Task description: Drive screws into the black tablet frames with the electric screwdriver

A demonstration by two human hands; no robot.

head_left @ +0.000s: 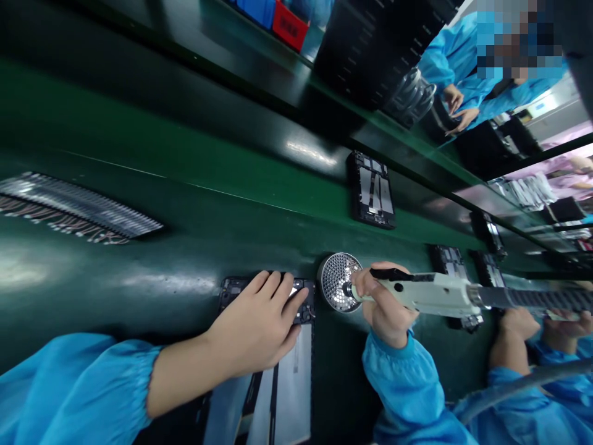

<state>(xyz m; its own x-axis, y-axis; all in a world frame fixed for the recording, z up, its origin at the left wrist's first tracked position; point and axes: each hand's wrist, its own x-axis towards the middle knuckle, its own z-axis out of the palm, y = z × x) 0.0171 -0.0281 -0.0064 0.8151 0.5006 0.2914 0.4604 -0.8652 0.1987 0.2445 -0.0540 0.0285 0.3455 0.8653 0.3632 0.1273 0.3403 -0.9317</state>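
My left hand (254,327) lies over the top end of an opened tablet (303,371), its fingers spread across the dark circuit parts. Pale flat battery-like panels fill the lower part of the tablet. My right hand (389,318) is wrapped round a pale electric screwdriver (430,293), held almost level, with a dark lever along its upper side. The screwdriver's tip points into a round metal dish (334,281) with a holed top, just right of the tablet. Whether a screw is on the tip is too small to tell.
Stacked strips with wires (83,207) lie at the left. Beyond the dish is a stack of opened devices (373,188); more devices (449,262) stand at right. A ledge carries a red bin (290,26) and a black rack (370,49). Co-workers' hands (519,324) are at right and behind.
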